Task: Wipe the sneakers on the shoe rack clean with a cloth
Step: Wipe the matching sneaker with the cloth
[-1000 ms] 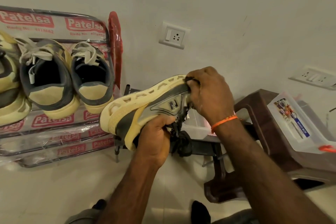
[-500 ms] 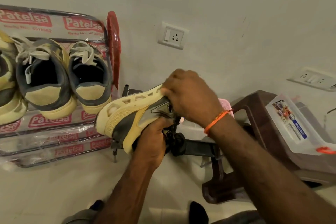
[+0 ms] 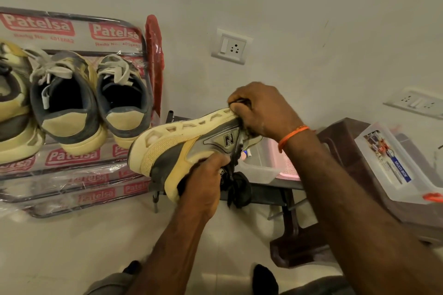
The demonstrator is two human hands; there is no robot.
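Warm, dim indoor light; glare glints on the clear plastic wrap of the metal shoe rack [image 3: 72, 176]. Wide-angle bending curves the edges; the lower corners look soft.

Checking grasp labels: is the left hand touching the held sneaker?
Touching. The head view shows the left hand gripping the held sneaker from below, thumb lying on its grey side panel, no gap.

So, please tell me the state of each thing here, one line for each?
sneaker: held on its side, sole towards the wall
left hand: grips the sneaker from below
right hand: presses a dark cloth on the sole
two sneakers: on the shoe rack, heels outward
clear box: lid on
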